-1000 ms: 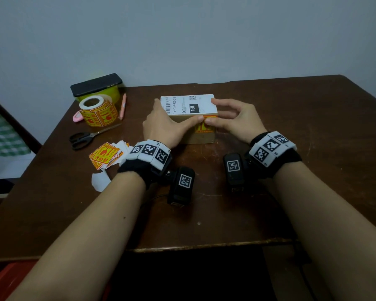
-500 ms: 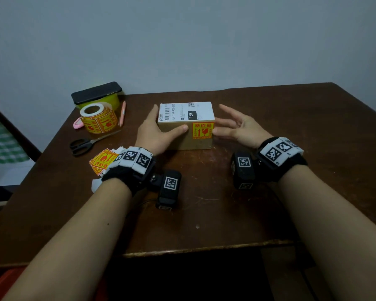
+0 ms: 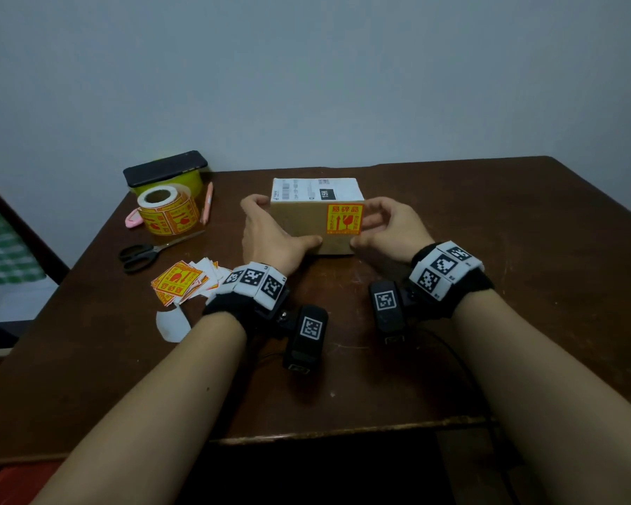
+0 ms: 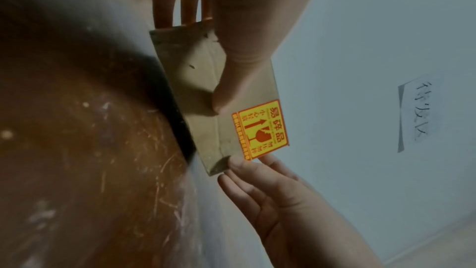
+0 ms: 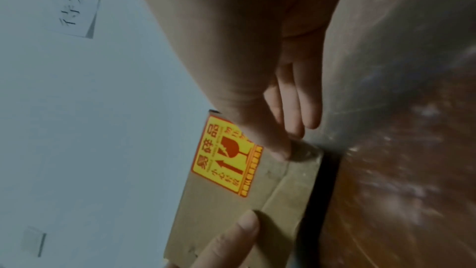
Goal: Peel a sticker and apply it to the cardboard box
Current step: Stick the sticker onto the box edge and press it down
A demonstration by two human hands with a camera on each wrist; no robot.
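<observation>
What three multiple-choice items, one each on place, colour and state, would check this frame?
1. The sticker sits on the cardboard box at: A) top face B) front face, right part C) back face
2. The sticker is: A) yellow and red B) blue and white C) green
3. The scissors are: A) held B) lying on the table C) on the box

Key: 1 B, it shows on the face toward the camera; 2 A, yellow ground with red print; 3 B, both hands are at the box.

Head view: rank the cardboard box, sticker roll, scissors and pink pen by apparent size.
1. cardboard box
2. sticker roll and scissors: bulkier against longer, too alike to rank
3. pink pen
</observation>
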